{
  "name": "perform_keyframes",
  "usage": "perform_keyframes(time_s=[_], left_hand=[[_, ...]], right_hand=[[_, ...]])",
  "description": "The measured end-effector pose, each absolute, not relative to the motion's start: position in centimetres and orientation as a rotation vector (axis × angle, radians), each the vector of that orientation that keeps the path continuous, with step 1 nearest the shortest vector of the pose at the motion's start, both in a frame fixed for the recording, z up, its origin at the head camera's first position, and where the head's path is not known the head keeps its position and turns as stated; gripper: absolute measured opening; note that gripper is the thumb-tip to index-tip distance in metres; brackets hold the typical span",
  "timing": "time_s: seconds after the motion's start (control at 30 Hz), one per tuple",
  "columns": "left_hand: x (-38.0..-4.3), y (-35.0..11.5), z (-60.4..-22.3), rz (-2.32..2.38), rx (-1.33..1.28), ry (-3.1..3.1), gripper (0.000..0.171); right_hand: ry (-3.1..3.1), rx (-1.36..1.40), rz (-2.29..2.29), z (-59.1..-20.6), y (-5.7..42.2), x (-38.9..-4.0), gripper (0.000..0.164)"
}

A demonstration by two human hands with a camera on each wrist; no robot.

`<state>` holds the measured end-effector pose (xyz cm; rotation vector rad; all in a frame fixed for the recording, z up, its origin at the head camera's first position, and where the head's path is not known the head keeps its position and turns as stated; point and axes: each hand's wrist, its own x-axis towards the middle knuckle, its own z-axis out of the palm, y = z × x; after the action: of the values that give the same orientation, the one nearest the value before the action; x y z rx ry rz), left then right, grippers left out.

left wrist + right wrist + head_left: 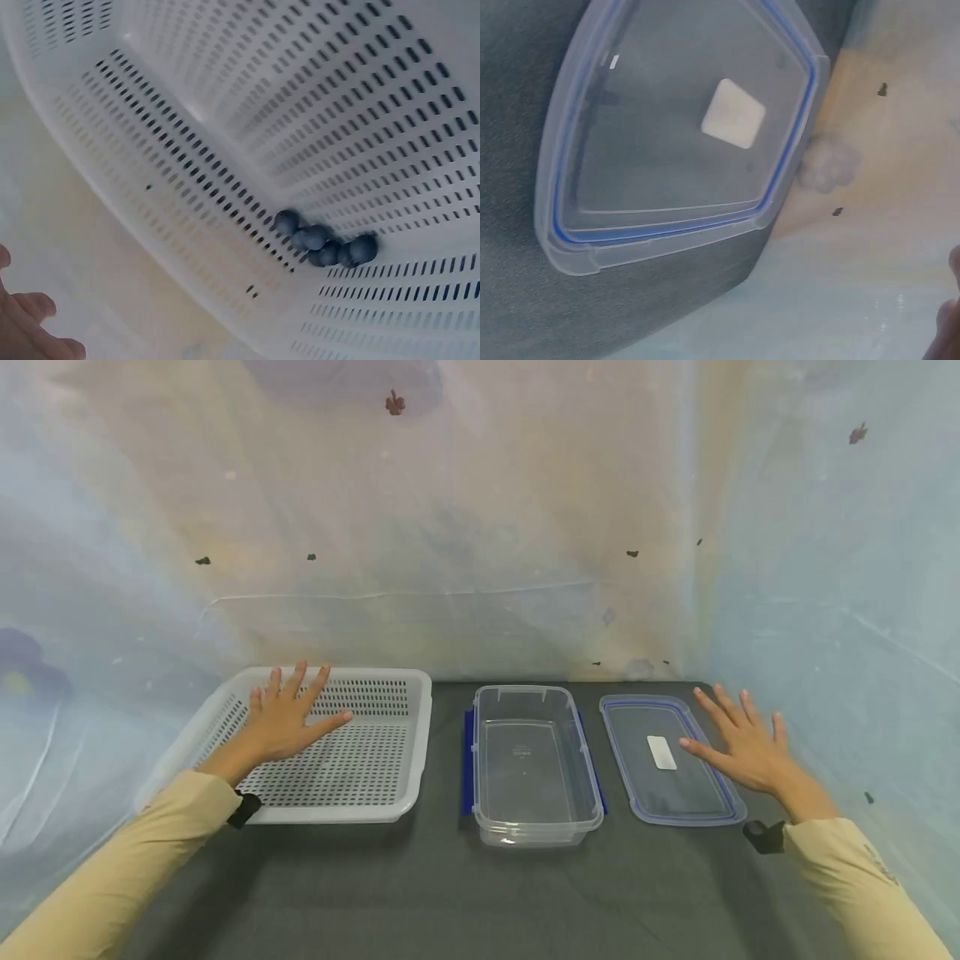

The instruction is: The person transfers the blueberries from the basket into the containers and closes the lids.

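Note:
My left hand [281, 727], fingers spread and straight, hovers over a white perforated basket [417, 727] and holds nothing. Several round dark blue berries, apparently blueberries [364, 248], lie bunched in a corner of that basket in the left wrist view; the head view does not show them, with the hand over part of the basket. A clear rectangular plastic container [525, 777] stands uncovered in the middle. On the right lies a clear lid [626, 768] with a blue seal and a white label [662, 752]. Above the lid's right side my right hand [750, 752] is spread, also holding nothing.
A dark grey cloth [420, 893] covers the table. Blue strips [468, 760] show along both sides of the container. Patterned fabric [480, 527] hangs behind the table and at both sides, close to the basket and the lid.

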<state>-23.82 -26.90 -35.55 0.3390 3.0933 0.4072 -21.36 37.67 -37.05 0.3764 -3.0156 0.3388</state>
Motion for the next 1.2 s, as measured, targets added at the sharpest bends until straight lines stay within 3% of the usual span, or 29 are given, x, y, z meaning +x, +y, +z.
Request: perform_keyframes(time_s=[0.43, 0.67, 1.2], left_hand=[[-24.2, -28.9, -31.0, 0.701, 0.41, 3.152, 0.085], [-24.4, -30.5, -29.6, 0.964, 0.257, 3.162, 0.08], [-25.9, -32.4, -32.4, 1.565, 0.049, 2.971, 0.075]], right_hand=[[-2.807, 0.482, 0.499, -35.5, 36.4, -20.9, 0.082], [-2.611, 0.622, 0.734, -35.5, 34.3, -20.0, 0.076], [-2.464, 0.715, 0.94, -38.5, 29.1, -17.7, 0.076]])
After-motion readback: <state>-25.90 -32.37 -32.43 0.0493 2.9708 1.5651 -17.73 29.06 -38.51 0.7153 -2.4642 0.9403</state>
